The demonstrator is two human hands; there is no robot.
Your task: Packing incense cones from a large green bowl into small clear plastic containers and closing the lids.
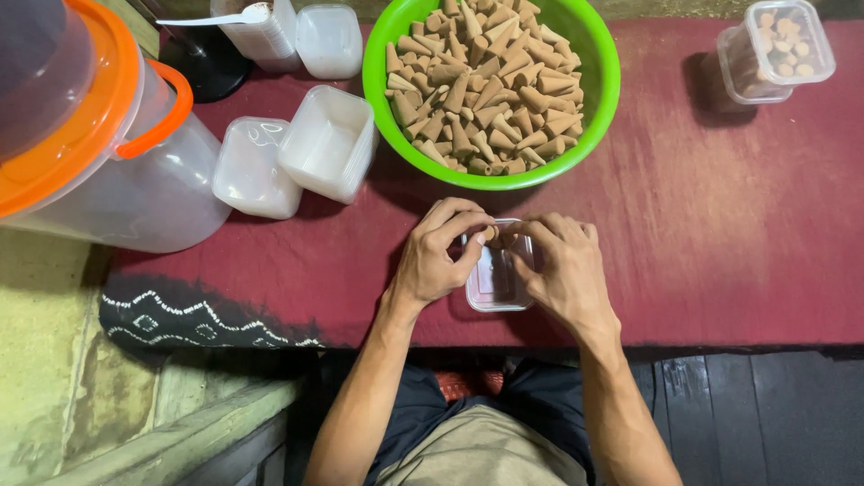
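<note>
a small home workshop for packing by hand: a green bowl [387,54] heaped with brown cones [486,81], stacked clear plastic boxes [328,139], a maroon cloth [720,198] over a low bench.

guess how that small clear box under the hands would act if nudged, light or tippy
The small clear box looks thin-walled and nearly empty, so probably light and easily slid on the red cloth. Its low, wide shape suggests it would rarely tip. Both hands steady it.
</note>
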